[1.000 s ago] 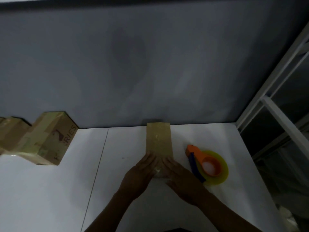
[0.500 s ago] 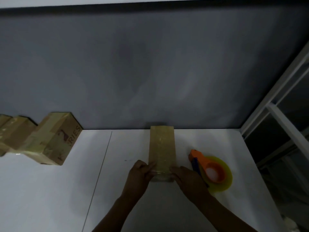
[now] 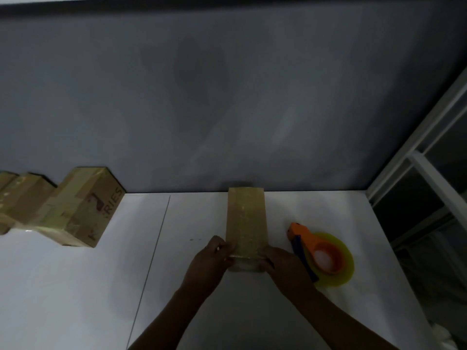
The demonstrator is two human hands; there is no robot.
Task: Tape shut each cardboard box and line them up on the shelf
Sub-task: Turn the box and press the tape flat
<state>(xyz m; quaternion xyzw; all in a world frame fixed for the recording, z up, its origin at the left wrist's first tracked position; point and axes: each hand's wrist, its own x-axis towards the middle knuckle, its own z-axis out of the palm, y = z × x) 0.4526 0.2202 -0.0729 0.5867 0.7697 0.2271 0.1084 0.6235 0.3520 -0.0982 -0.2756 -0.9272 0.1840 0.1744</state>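
Now | left hand (image 3: 209, 266) and right hand (image 3: 285, 266) grip near end of narrow brown cardboard box (image 3: 246, 221) against white surface's (image 3: 75, 286) back edge | risk: uneven pressing may wrinkle clear tape (image 3: 246, 262)

The box (image 3: 246, 218) in the middle is matt brown cardboard. Clear tape (image 3: 246, 262) along its top and over its near end shines where light catches it. The boxes (image 3: 75, 210) at left are the same dull cardboard, one printed on its side, crossed by glossy tape bands. The tape dispenser (image 3: 307, 236) is smooth orange plastic carrying a translucent yellowish roll (image 3: 346, 269); the shelf (image 3: 75, 286) is white, smooth and faintly sheened, the wall (image 3: 227, 97) grey, matt and blotchy.
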